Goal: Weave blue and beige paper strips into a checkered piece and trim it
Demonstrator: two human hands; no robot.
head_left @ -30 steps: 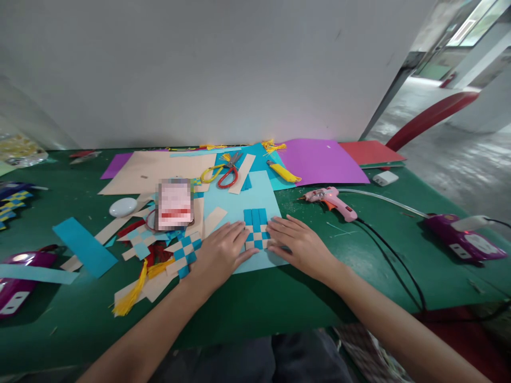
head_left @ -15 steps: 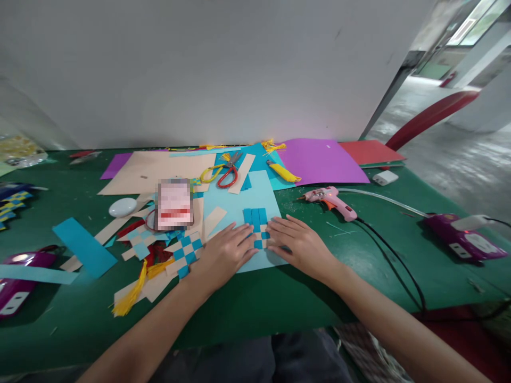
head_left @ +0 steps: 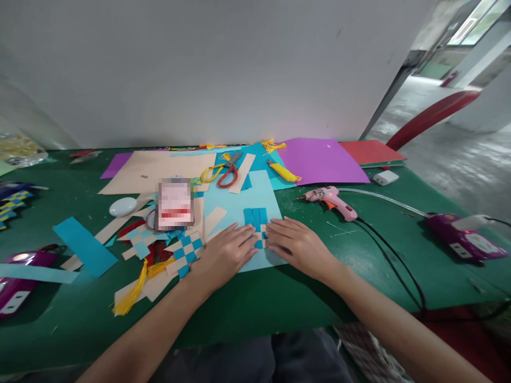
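Left hand (head_left: 228, 248) touching woven paper strips (head_left: 257, 218), 9 o'clock | right hand (head_left: 300, 244) touching, 3 o'clock | both grips lying flat, apart

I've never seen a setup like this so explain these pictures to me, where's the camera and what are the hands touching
There is no machine: these are a person's own bare hands. A camera worn on the head looks forward and down, so the arms reach in from below. The left hand and right hand lie flat at either side of a woven piece of blue and beige paper; neither lifts anything. It lies on a light blue sheet on a green table. Beyond are scissors and a yellow tool. To the right is a pink glue gun; to the left, a yellow tassel.
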